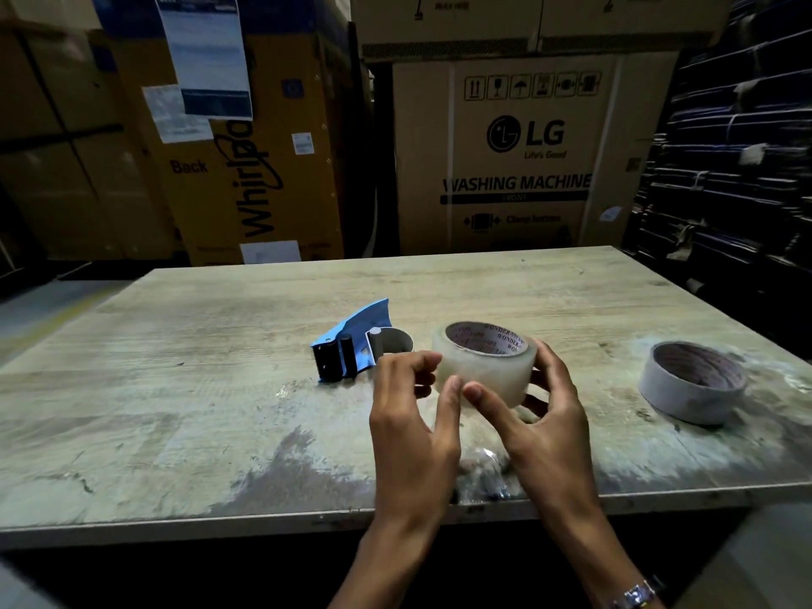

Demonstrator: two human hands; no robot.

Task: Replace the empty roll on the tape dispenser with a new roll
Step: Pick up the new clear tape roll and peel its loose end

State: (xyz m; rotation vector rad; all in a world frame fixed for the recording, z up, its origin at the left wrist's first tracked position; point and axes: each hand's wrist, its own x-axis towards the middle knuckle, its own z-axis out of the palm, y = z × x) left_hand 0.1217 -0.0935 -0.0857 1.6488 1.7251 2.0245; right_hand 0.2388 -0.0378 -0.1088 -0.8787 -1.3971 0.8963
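Observation:
A full roll of clear tape point(487, 367) with a printed cardboard core is held above the table in front of me. My right hand point(545, 424) grips it from the right side and below, thumb on its front face. My left hand point(413, 415) touches the roll's left front face, its thumb meeting the right thumb there and its fingers curled. A blue tape dispenser point(351, 345) lies on its side on the table just behind and left of my left hand, its roll wheel bare. An empty white core point(692, 382) rests on the table at the right.
The worn wooden table point(175, 410) ends at a front edge close to me. A crumpled bit of clear film point(483, 472) lies under my hands near that edge. Large appliance cartons point(518, 160) stand behind the table, and dark stacked bundles point(738, 169) rise at the right.

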